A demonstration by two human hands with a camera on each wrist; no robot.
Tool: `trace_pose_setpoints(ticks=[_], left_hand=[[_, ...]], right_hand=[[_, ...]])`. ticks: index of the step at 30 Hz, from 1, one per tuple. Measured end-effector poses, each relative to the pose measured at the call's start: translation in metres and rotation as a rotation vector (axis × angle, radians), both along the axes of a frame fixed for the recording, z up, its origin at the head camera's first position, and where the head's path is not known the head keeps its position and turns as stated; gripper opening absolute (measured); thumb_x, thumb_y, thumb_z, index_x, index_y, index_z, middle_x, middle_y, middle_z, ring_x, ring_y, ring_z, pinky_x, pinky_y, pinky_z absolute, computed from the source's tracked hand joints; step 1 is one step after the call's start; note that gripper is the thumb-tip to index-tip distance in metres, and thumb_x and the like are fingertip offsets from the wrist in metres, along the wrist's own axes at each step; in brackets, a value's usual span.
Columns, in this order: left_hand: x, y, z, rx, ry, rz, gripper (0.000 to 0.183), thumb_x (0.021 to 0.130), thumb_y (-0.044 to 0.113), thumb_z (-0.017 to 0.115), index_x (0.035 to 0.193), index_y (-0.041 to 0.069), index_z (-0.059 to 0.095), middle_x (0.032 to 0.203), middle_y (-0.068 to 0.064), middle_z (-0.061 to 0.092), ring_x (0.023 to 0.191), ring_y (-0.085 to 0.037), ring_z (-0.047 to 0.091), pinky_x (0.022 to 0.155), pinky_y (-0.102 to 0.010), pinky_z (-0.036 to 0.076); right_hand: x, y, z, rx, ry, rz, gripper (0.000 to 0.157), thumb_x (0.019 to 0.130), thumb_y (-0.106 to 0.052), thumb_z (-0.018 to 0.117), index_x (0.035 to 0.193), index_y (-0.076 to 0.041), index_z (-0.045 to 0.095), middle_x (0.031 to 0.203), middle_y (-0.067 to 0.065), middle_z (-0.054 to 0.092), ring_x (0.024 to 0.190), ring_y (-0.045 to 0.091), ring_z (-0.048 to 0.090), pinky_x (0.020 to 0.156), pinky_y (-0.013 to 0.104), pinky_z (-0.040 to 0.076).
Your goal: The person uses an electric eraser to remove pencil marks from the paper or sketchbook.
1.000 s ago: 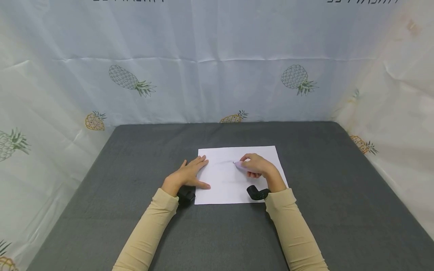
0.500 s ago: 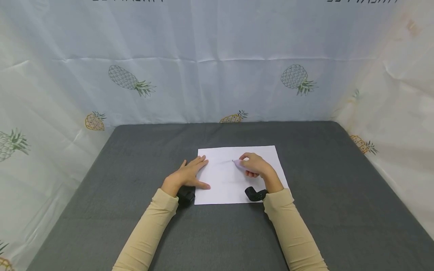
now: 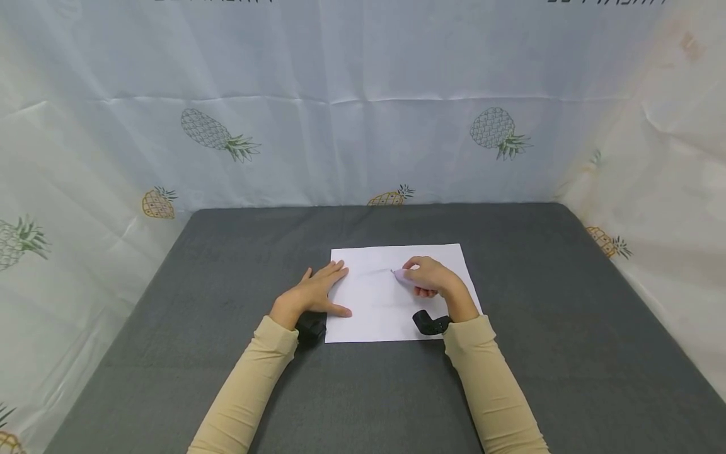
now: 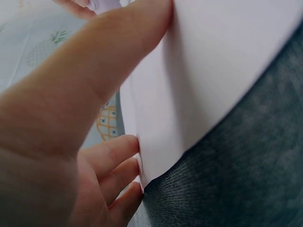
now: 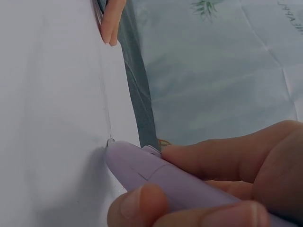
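Note:
A white sheet of paper [image 3: 368, 321] lies on the dark grey tabletop. My left hand [image 3: 312, 291] rests spread on its left edge, thumb and fingertips touching the paper. My right hand [image 3: 433, 280] grips a lilac utility knife [image 3: 404, 276], which has a rounded body and a slider. In the right wrist view the small metal tip of the utility knife [image 5: 137, 163] meets the paper [image 5: 61, 94], at the end of a thin line that runs toward the left hand's fingertips [image 5: 110, 35]. My right fingers cover much of the knife's body.
The grey table [image 3: 363, 397] extends around the paper on all sides. A pale curtain [image 3: 351, 145] printed with pineapples hangs behind and beside it. Black wrist devices sit under both wrists, the right one [image 3: 429, 323] above the paper's lower right.
My right hand and the knife shift slightly left, then slightly back to the right. My left hand and the paper stay in place.

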State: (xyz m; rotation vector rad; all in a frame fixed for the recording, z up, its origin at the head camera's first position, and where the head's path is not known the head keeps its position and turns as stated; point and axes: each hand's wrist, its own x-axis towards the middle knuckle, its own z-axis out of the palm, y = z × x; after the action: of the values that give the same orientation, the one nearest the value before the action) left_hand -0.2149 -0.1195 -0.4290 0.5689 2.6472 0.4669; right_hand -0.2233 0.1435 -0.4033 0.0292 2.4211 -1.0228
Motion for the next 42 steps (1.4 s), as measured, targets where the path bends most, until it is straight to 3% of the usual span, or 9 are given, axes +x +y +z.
trace_pose_setpoints(ticks=[10,18,29,35,42], left_hand=[[-0.002,-0.002,-0.003,0.006,0.002,0.003,0.099,0.078,0.049,0.075,0.154,0.012,0.024,0.165,-0.007,0.012,0.155,-0.027,0.009,0.122,-0.063,0.002],[-0.001,-0.002,-0.003,0.007,-0.004,-0.005,0.098,0.078,0.048,0.075,0.154,0.012,0.024,0.165,-0.008,0.012,0.155,-0.027,0.009,0.121,-0.063,0.002],[-0.001,0.000,-0.002,0.011,0.014,-0.007,0.099,0.077,0.047,0.077,0.154,0.011,0.025,0.165,-0.008,0.014,0.154,-0.028,0.011,0.121,-0.064,0.003],[-0.001,0.000,-0.002,0.004,0.004,-0.004,0.100,0.077,0.048,0.077,0.154,0.012,0.025,0.165,-0.007,0.013,0.154,-0.027,0.010,0.121,-0.064,0.003],[-0.001,0.000,-0.003,0.011,0.004,-0.001,0.099,0.077,0.048,0.076,0.154,0.012,0.024,0.165,-0.007,0.013,0.154,-0.027,0.010,0.121,-0.064,0.002]], right_hand=[[-0.004,-0.005,-0.005,-0.046,0.024,-0.021,0.034,0.097,-0.021,0.046,0.128,-0.006,0.051,0.053,0.000,0.050,0.043,0.008,0.040,0.042,0.019,0.032],[-0.001,0.003,-0.003,-0.033,-0.002,0.008,0.035,0.099,-0.021,0.048,0.129,-0.004,0.050,0.053,0.000,0.050,0.042,0.007,0.040,0.042,0.018,0.032],[-0.003,0.003,-0.008,-0.065,0.013,-0.029,0.035,0.098,-0.021,0.045,0.130,-0.006,0.051,0.055,0.000,0.049,0.044,0.008,0.039,0.042,0.019,0.031],[-0.003,0.011,-0.004,-0.048,-0.018,0.002,0.036,0.099,-0.021,0.046,0.131,-0.005,0.050,0.054,0.000,0.049,0.043,0.007,0.038,0.042,0.018,0.031],[-0.004,0.007,-0.006,-0.064,0.023,-0.010,0.036,0.098,-0.021,0.045,0.130,-0.005,0.050,0.054,0.000,0.050,0.044,0.007,0.040,0.043,0.018,0.032]])
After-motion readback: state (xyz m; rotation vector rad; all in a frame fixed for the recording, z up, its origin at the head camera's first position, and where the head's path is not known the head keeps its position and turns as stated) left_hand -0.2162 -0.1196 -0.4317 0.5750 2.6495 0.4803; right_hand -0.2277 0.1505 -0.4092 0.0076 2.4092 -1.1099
